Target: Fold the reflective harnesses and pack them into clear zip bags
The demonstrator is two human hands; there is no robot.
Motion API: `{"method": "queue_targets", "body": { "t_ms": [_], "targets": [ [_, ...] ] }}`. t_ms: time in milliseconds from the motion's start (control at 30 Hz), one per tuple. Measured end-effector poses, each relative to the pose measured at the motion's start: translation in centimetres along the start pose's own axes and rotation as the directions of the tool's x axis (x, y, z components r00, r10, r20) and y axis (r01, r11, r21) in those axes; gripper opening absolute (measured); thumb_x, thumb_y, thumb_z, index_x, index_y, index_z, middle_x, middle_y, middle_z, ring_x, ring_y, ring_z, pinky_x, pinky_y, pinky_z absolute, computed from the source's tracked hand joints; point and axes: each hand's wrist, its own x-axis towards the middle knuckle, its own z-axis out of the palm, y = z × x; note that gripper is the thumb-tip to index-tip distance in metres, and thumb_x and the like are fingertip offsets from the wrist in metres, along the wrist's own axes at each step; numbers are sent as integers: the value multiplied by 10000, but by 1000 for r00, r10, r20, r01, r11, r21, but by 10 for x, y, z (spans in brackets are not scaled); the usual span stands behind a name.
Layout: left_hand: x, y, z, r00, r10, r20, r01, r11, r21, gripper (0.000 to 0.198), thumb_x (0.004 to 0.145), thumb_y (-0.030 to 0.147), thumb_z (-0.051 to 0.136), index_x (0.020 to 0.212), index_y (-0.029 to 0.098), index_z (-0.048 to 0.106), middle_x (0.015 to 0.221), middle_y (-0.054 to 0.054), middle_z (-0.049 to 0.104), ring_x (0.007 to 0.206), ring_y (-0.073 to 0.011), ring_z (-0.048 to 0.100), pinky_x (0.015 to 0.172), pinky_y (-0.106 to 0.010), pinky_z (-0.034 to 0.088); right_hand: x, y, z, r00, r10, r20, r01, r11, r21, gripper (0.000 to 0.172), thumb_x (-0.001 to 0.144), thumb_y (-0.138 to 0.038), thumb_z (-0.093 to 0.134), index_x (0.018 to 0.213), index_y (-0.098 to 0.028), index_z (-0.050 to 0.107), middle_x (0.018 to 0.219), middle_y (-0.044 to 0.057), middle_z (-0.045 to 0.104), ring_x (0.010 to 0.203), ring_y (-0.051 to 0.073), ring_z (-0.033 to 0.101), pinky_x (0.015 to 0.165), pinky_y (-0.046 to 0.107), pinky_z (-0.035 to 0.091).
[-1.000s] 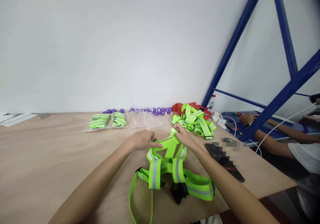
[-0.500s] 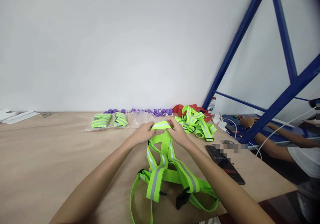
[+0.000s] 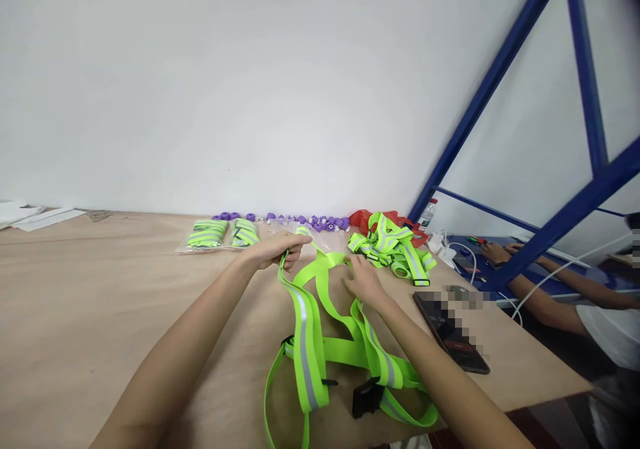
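Observation:
A neon green reflective strap vest (image 3: 320,342) lies spread in front of me on the wooden table (image 3: 100,315). My left hand (image 3: 277,249) is closed round the top loop of one strap and holds it raised off the table. My right hand (image 3: 363,281) rests on the other strap, fingers curled over it. A black buckle (image 3: 367,397) sits at the vest's lower end near the table edge.
A pile of more green vests (image 3: 395,247) lies over red cloth at the back right. Two bagged vests (image 3: 220,234), clear bags and purple rolls (image 3: 320,222) line the wall. A dark phone (image 3: 450,335) lies right. Another person's arms (image 3: 540,302) work beside blue beams (image 3: 550,229).
My hands have parted. The left hand pulled its strap loop left and up, and the right hand dropped lower onto the other strap. The vest is now stretched out wider.

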Motion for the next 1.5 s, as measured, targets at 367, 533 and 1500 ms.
{"method": "queue_targets", "body": {
  "t_ms": [367, 533, 1500],
  "targets": [
    [-29, 21, -1, 888, 454, 72, -389, 826, -407, 567, 681, 373, 855, 1123, 183, 557, 715, 39, 555, 531, -94, 561, 479, -211, 424, 8, 17, -7, 992, 127, 5, -121, 935, 332, 140, 668, -218, 641, 778, -225, 556, 824, 30, 678, 929, 274, 639, 800, 353, 482],
    [-33, 25, -5, 878, 477, -27, -445, 797, -409, 781, 697, 250, 843, 1376, 253, 459, 888, 2, 664, 674, -140, 647, 618, -262, 512, 9, 8, -13, 984, 176, 8, -141, 759, 635, 217, 716, -307, 591, 688, -260, 381, 639, 1, 615, 689, 231, 658, 688, 381, 539],
    [-54, 49, 5, 666, 623, -411, -706, 704, -79, 523, 788, 375, 779, 1247, 200, 597, 1184, -91, 683, 757, -178, 720, 604, -265, 583, -4, -89, -154, 881, -58, -470, 459, 351, 816, 463, 729, -319, 830, 1152, -285, 644, 849, -30, 700, 807, 167, 709, 756, 309, 612]
  ]
}}
